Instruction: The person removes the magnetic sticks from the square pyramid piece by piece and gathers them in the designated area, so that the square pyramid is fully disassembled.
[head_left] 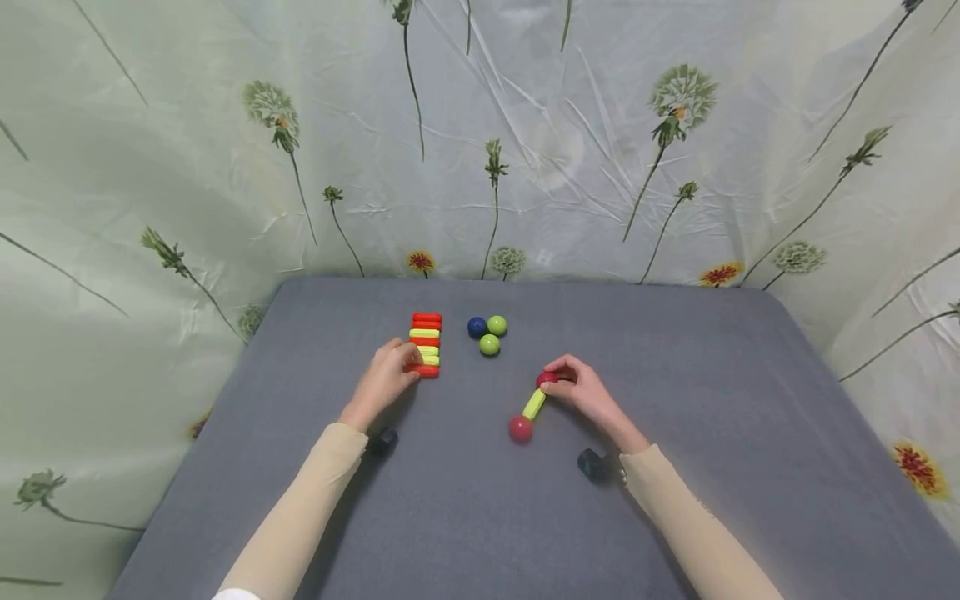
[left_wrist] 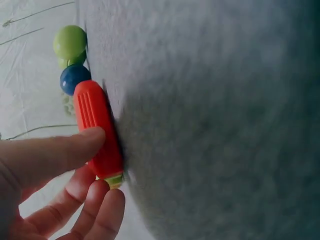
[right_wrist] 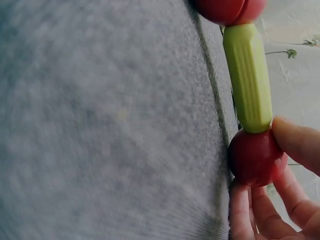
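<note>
My left hand [head_left: 390, 375] is at the left side of a row of red and yellow-green sticks [head_left: 425, 333]. Its thumb presses the nearest red stick [left_wrist: 97, 127], with the other fingers curled at that stick's end. Farther right, my right hand [head_left: 588, 392] grips a red ball [right_wrist: 257, 157] between thumb and fingers. This ball joins one end of a yellow-green stick [right_wrist: 248, 77]. At the stick's other end sits a second red ball [head_left: 521, 429], nearer to me, so the three form a slanted dumbbell shape low over the table.
Two green balls [head_left: 497, 325] and a dark blue ball [head_left: 477, 327] cluster right of the stick row, toward the back. Grey cloth covers the table [head_left: 480, 525]. Behind it hangs a pale curtain [head_left: 570, 167] with a dandelion print. A dark device is strapped at each wrist.
</note>
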